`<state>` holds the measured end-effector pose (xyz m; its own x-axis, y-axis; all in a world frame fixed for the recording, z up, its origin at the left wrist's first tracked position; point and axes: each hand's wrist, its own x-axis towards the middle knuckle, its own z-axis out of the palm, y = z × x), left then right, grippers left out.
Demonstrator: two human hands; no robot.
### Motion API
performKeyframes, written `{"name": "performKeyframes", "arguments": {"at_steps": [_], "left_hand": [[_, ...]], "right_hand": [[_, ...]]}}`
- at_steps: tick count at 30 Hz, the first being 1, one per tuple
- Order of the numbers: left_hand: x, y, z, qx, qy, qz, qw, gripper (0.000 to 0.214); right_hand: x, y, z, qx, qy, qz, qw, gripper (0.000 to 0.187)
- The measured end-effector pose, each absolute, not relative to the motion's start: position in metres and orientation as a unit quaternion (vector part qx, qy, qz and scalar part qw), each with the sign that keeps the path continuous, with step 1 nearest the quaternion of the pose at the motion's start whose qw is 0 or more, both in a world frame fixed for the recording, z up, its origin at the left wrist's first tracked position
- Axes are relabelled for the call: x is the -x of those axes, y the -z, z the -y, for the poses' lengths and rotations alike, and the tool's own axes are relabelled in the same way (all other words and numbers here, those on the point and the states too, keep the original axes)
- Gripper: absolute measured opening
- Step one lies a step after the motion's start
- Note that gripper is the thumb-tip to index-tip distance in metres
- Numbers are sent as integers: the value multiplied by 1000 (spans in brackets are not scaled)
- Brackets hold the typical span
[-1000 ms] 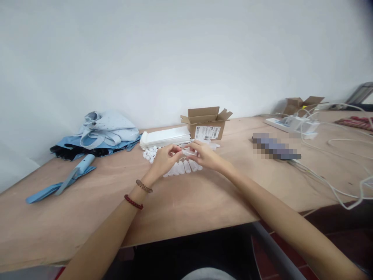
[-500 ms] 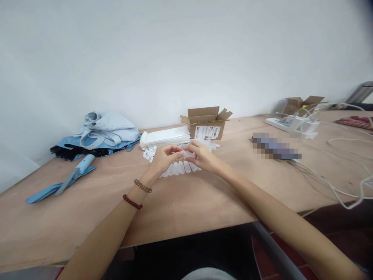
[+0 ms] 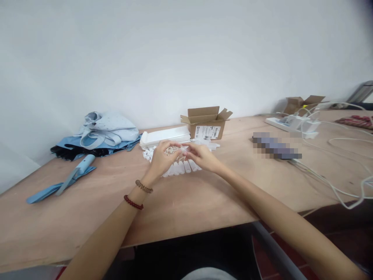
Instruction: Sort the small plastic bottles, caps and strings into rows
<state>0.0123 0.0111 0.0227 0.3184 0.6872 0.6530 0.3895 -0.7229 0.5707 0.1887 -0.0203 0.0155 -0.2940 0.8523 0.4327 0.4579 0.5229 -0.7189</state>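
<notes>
My left hand and my right hand meet over the table, thumbs and fingertips closed on a small translucent plastic bottle. Fingers cover much of it, so its ends are hard to make out. Just below my hands lies a row of several similar translucent bottles, side by side. Thin whitish loops show through the gap of my left hand. Left of that hand is a pile of small white caps. More translucent plastic pieces lie beyond my right hand.
A stack of flat white packets and an open cardboard box stand behind my hands. To the left lie a pale blue bag and a folded umbrella. A blurred-out device, power strip and white cables are at right.
Both hands have shifted slightly while staying together. The bottle has turned and shows less between my fingers; my left hand's curve is wider, showing the loops behind it.
</notes>
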Motion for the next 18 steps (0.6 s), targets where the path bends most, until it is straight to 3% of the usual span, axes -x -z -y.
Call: {"name": "performKeyframes", "arguments": {"at_steps": [6, 12, 18], "left_hand": [[-20, -11, -9, -804, -506, -309, -43, 11], [-27, -3, -2, -859, -432, -269, -53, 32], [-34, -4, 1, -869, -398, -293, -23, 41]], "right_hand": [[-190, -11, 16, 433, -314, 708, 461, 21], [-191, -14, 14, 451, -366, 634, 510, 16], [-193, -24, 18, 458, -442, 594, 492, 13]]}}
